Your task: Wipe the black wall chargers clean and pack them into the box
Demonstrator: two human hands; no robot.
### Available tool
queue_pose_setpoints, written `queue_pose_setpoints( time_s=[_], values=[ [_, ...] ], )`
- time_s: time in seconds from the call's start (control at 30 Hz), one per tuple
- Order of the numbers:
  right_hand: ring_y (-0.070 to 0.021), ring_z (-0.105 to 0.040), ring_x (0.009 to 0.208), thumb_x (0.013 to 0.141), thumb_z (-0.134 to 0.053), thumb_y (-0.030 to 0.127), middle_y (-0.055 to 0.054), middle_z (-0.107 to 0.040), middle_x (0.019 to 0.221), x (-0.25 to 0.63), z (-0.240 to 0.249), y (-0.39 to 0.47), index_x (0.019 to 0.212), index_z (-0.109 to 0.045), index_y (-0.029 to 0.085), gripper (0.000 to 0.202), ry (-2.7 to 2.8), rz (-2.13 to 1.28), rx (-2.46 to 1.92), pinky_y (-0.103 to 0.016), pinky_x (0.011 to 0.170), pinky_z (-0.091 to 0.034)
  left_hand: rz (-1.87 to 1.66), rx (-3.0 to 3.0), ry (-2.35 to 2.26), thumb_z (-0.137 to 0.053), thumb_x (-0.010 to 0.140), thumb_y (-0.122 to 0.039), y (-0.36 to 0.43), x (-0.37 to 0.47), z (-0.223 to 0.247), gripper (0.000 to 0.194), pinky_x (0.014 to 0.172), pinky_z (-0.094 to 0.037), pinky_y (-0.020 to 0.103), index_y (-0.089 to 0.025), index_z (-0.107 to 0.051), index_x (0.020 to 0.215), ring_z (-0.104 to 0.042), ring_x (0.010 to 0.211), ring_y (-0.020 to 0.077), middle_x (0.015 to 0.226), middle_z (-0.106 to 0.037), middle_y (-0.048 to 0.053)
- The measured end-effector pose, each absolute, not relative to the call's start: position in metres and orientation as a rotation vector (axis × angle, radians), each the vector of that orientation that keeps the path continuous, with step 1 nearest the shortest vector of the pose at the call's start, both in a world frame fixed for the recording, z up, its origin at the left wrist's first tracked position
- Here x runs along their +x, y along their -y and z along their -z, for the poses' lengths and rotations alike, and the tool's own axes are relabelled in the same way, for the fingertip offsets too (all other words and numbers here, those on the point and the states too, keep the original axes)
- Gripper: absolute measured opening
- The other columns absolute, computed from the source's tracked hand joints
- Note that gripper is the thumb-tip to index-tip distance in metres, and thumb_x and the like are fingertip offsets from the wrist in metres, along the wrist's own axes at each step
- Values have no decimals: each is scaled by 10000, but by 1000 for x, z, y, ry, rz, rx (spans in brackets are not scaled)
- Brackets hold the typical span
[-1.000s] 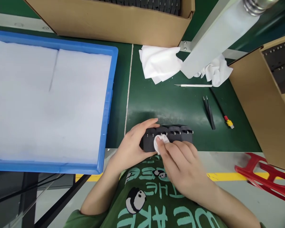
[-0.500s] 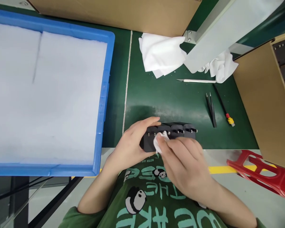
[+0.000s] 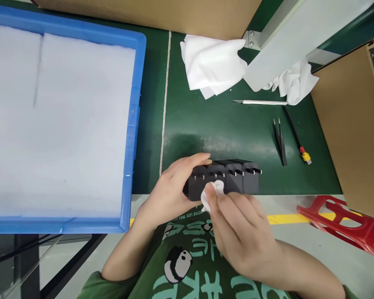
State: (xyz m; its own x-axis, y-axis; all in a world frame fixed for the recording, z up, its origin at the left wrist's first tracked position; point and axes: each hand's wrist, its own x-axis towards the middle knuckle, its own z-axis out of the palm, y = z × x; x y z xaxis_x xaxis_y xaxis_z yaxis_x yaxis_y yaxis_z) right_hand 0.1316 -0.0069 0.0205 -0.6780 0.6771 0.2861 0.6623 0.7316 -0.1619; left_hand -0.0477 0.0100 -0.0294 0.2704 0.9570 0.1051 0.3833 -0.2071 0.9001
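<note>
At 6 o'clock, table edge: wiping.
Left hand (image 3: 171,189) grips row of black plastic plug adapters (image 3: 226,176); right hand (image 3: 237,226), pinching small white wipe pad (image 3: 213,193), has slid slightly nearer.

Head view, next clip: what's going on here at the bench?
A person sits at a green mat. The left hand grips one end of a row of black plug adapters, while the right hand presses a small white wipe against them. A blue tray sits left; white cloths, a knife and tweezers lie behind.
</note>
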Motion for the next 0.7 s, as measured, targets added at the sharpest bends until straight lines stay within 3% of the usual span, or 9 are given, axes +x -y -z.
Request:
queue_pose_setpoints(
  time_s=[0.2,0.4,0.57,0.7],
  values=[
    [-208,-509,744,917,-491,9,-103,-622,790,128,-20,4,1193,-622,-72,316,2588,-34,-1101,-347,612,-351,-914,1748,-1233,-741,846,-151,-10,-47,30,598,1047,-508,252,-233,-472,1374,-657,1181,160,1290,-690,40],
    [-225,-536,767,876,-544,-9,-143,-626,842,131,-21,6,1168,-626,-102,317,2598,-77,-1023,-358,627,-372,-901,1752,-1227,-782,805,-157,-10,-49,29,663,1057,-500,250,-235,-468,1383,-658,1180,166,1284,-694,39],
    [-227,-530,760,910,-476,18,-124,-611,798,127,-16,3,1185,-627,-89,332,2568,-25,-1072,-355,598,-377,-897,1749,-1259,-777,819,-175,-9,-48,29,651,1048,-502,241,-254,-471,1388,-656,1187,162,1276,-699,29],
    [-218,-516,774,891,-476,-4,-142,-627,853,138,-25,6,1191,-608,-88,339,2562,-291,-1008,-359,640,-443,-884,1756,-1262,-794,811,-214,-8,-49,30,679,1047,-508,268,-265,-464,1402,-653,1197,180,1277,-698,34]
  ],
)
